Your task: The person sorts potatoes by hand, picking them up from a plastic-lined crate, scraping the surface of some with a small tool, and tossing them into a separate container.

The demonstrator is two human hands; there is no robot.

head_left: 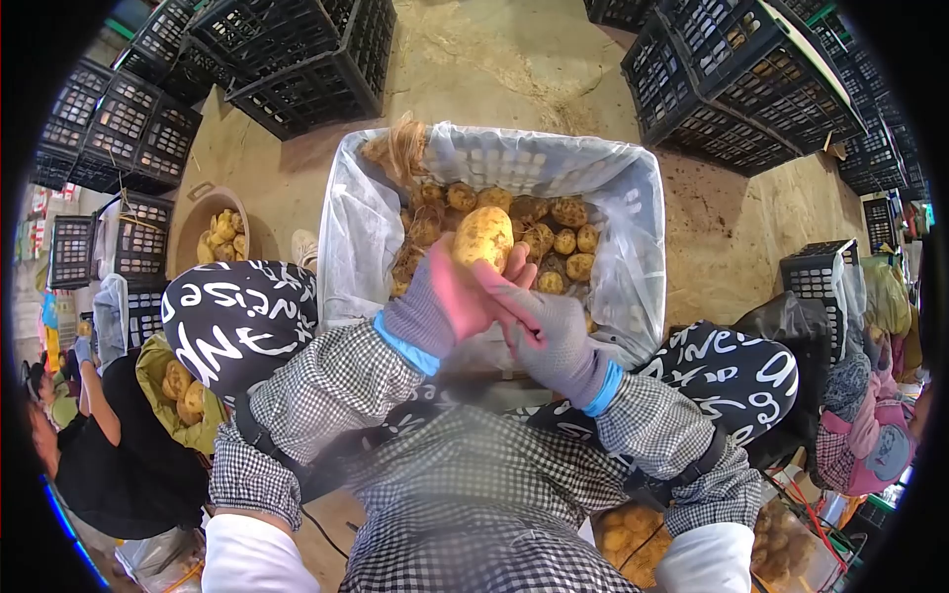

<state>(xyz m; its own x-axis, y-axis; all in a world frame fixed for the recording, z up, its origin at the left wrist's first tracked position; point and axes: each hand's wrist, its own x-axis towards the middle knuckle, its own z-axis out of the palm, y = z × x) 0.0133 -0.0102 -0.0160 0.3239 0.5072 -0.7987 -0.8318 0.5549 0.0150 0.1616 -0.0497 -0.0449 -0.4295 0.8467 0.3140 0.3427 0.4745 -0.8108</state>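
Note:
A large yellow potato (482, 235) with brown specks rises from my left hand (450, 296), whose pink-and-grey gloved fingers close round its lower end. Against that lower end and the left palm lie the stretched fingers of my right hand (539, 321), in the same kind of glove. Both hands are over the near part of a crate (641, 247) lined with white plastic sheeting. Smaller potatoes (568, 240), several with soil on them, lie inside it below my hands. A bundle of brown netting or fibres (407, 148) hangs over the crate's far left corner.
Black crates (306, 84) stand stacked at far left, with more crates (727, 84) at far right. Left of me is a basket of potatoes (225, 235); a yellowish bag (158, 366) also holds some. Other people (124, 435) sit on both sides. Potatoes (631, 534) lie near my right leg.

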